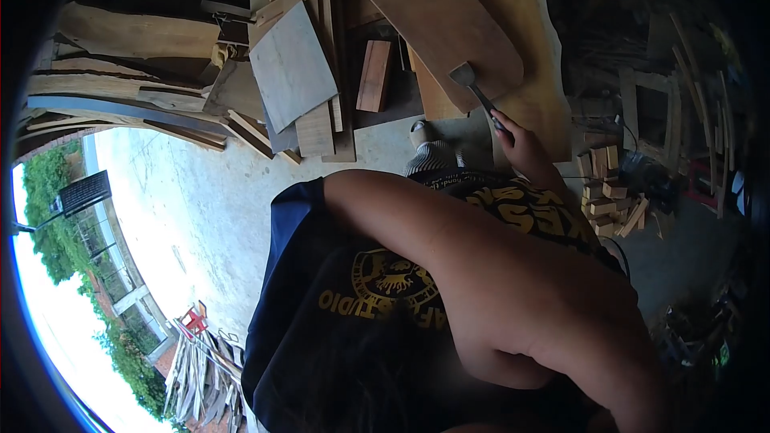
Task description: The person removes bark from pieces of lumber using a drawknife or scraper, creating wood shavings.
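Note:
My right hand [520, 143] is closed around the dark handle of a putty knife [463, 74], whose flared metal blade points up and to the left. The blade overlaps the rounded end of a long brown wooden board [445, 20]. My left arm [473, 265] is bent across my chest and runs out of the frame at the lower right, so the left hand is hidden from view. A pale live-edge slab [539, 48] lies under and beside the brown board.
A greyish square board [294, 68] leans on stacked planks to the left. A reddish wood block [374, 76] lies between the boards. Cut wood blocks [613, 192] are piled on the floor at right. Scrap strips [200, 377] lie at lower left. My foot [419, 134] is on the concrete floor.

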A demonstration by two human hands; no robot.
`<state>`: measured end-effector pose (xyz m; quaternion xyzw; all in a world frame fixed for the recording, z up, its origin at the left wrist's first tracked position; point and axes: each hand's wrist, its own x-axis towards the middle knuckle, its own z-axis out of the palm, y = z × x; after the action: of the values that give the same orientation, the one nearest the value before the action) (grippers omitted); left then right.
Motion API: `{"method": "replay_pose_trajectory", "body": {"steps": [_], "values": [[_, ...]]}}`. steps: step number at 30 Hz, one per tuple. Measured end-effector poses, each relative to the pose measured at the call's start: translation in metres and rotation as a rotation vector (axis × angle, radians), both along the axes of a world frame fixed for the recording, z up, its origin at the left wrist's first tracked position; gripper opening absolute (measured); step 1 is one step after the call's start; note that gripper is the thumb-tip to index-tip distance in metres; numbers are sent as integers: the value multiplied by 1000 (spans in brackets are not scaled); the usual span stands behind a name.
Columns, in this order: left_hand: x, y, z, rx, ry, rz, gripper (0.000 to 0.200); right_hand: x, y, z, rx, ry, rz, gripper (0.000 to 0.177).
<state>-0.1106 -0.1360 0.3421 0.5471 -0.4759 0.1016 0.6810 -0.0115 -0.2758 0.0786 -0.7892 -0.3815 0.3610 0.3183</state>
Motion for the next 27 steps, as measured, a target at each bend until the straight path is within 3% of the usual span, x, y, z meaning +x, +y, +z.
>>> {"method": "replay_pose_trajectory", "body": {"steps": [6, 8, 9, 10, 11, 12, 13, 15, 18, 20, 22, 27], "values": [[-2, 6, -16, 87, 14, 59, 41, 0, -16, 1, -2, 17, -10, 42], [-11, 28, -46, 416, 327, 395, 38, -3, -44, -10, -9, 213, -71, 43], [-12, 45, -78, 457, 744, 383, 37, -6, -54, -9, -19, 212, -79, 43], [-16, 56, -119, 538, 909, 728, 33, -7, -61, -5, -83, 123, -29, 43], [-19, 71, -178, 571, 1037, 983, 51, -7, -64, -2, -144, 33, 20, 43], [-29, 80, -238, 866, 1104, 1247, 93, -7, -64, -6, -151, 28, 9, 43], [-31, 77, -263, 860, 1101, 1234, 93, -10, -63, -13, -34, -10, 18, 42], [-30, 67, -299, 1081, 1399, 1402, 131, -10, -55, -16, 72, -52, 31, 41], [-26, 66, -356, 931, 1297, 1493, 146, -12, -25, -4, 9, 83, -22, 41], [-23, 67, -366, 873, 1344, 1513, 143, -10, -10, 14, -82, 96, -51, 43], [-19, 68, -353, 781, 1582, 1369, 143, -10, -12, 14, -132, 98, -35, 43], [-16, 65, -353, 743, 1625, 1363, 148, -16, -31, 2, -161, 5, 41, 44]]}}
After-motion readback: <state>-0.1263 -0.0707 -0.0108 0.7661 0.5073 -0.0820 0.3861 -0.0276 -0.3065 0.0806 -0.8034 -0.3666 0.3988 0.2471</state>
